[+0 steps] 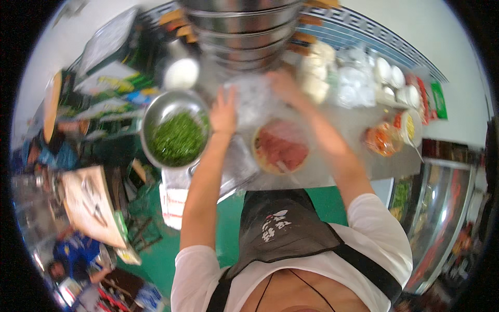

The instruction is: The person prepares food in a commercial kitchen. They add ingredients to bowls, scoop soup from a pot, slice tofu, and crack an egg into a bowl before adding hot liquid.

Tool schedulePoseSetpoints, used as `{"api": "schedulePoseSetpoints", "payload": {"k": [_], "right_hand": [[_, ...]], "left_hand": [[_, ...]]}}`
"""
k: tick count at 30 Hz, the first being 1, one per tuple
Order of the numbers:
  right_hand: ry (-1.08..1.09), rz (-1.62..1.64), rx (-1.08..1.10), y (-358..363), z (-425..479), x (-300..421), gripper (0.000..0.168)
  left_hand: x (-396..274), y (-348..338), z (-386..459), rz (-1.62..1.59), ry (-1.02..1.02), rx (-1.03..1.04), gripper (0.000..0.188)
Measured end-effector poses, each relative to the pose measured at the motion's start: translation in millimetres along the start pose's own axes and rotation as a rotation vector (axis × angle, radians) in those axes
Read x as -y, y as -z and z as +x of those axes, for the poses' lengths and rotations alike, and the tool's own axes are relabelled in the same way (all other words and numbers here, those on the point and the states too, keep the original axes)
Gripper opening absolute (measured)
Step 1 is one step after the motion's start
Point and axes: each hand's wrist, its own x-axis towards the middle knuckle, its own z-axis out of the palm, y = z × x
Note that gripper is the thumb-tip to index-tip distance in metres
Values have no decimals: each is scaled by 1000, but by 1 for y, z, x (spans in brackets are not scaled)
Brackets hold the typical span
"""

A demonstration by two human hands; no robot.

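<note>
My left hand point(223, 113) lies with fingers spread at the left edge of a translucent plastic bag or sheet point(252, 102) on the steel table. At the bag's upper right is my right hand point(285, 85), blurred; whether its fingers grip the plastic cannot be told. Just below the bag stands a round bowl of raw ground meat point(281, 143), a pale utensil handle point(284, 167) sticking out of it. Left of my left wrist, a steel bowl point(150, 117) contains chopped green herbs or vegetables point(180, 137).
Stacked steel pots or steamers point(241, 35) stand at the back. Plastic-wrapped pale tubs point(353, 87) line the right rear. An orange-filled jar point(383, 138) sits beside a tub of yellow bits point(410, 125). A glass display case point(438, 222) is right; another person point(80, 249) is lower left.
</note>
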Motion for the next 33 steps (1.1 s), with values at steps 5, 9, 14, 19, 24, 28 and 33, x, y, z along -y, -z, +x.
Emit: {"api": "schedulePoseSetpoints", "payload": {"k": [5,9,14,19,24,28,33], "right_hand": [[28,270,332,-93,-4,2,102],[204,355,94,-104,6,38,40],[-108,736,131,-30,-21,186,30],[24,924,763,-67,-172,275,45],[1160,62,926,-152,-345,354,50],[1697,126,1250,-219,-506,474,47],[1931,386,1345,-330,-730,550,24]], "left_hand": [[18,-41,39,-537,186,20,33],[11,7,5,-963,157,28,31],[12,129,-171,-961,249,-508,32],[-35,119,-348,-2467,328,-304,78],[-36,18,-513,-2476,867,-1468,29],[-37,-22,-730,-2141,1047,-2081,26],[-47,-105,-972,-1959,784,-2428,20]]}}
